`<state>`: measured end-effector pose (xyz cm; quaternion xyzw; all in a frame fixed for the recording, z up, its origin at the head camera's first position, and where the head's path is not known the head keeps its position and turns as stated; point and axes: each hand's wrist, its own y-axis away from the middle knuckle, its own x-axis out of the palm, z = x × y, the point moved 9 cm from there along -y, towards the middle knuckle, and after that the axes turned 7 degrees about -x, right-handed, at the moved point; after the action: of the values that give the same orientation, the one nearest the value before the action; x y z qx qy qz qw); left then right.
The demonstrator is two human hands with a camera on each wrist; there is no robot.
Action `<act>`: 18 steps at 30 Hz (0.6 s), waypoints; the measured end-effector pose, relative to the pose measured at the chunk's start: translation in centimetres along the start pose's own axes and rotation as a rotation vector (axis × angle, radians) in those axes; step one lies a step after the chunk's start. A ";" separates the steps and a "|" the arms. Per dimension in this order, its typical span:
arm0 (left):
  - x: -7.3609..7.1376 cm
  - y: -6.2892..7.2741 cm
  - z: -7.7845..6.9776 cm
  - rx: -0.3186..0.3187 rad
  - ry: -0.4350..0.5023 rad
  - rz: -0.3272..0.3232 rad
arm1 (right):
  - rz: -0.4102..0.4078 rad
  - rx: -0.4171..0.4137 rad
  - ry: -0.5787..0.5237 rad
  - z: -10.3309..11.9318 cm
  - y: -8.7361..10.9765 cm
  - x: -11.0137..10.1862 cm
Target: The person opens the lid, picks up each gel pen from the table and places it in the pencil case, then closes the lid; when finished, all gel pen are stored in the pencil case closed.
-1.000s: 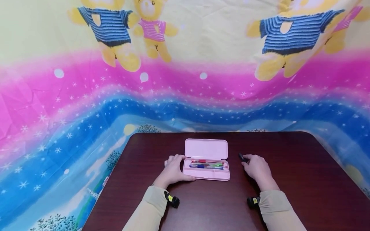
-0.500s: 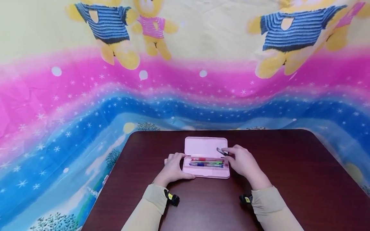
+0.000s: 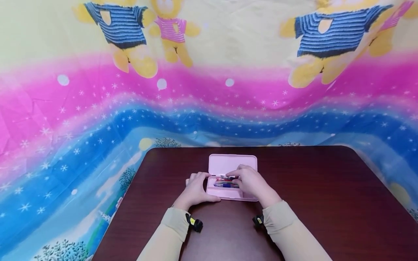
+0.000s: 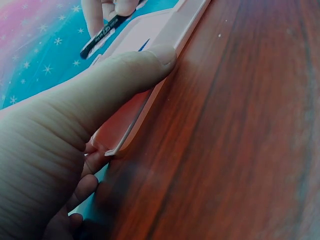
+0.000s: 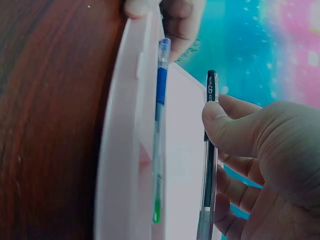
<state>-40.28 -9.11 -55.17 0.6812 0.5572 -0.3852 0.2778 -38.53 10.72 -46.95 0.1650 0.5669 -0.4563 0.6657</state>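
An open pink pencil case [image 3: 228, 193] lies on the table, its lid [image 3: 225, 163] leaning back. My left hand [image 3: 195, 191] holds the case's left end, thumb on the front edge and fingers at the back. Between thumb and fingers, my right hand [image 3: 253, 185] pinches a black gel pen [image 5: 209, 167] over the case, roughly along its length. Inside lie several pens, among them a blue pen [image 5: 161, 85] and a red pen [image 3: 221, 179]. In the head view the right hand covers the right part of the case.
The dark wooden table [image 3: 326, 203] has rounded far corners. A printed cloth [image 3: 209, 90] with bears and snowflakes hangs behind it. Black wrist cameras sit at both cuffs, the left camera [image 3: 196, 224] and the right camera [image 3: 258, 221].
My right hand has carried the black gel pen leftward from the table right of the case to over the pens inside. The left hand has stayed on the case.
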 end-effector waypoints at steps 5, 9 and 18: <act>-0.2 0.1 -0.2 0.005 0.014 -0.002 | 0.030 -0.012 -0.031 0.2 -0.5 1.4; -0.3 0.2 -0.3 0.008 0.028 -0.005 | 0.042 -0.008 -0.033 0.2 -0.7 2.3; -0.2 0.2 -0.2 0.007 0.009 -0.008 | 0.025 0.016 -0.015 0.1 -1.2 2.7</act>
<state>-40.08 -9.07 -54.92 0.6816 0.5599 -0.3852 0.2711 -39.61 8.92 -48.99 0.1740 0.5561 -0.4535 0.6744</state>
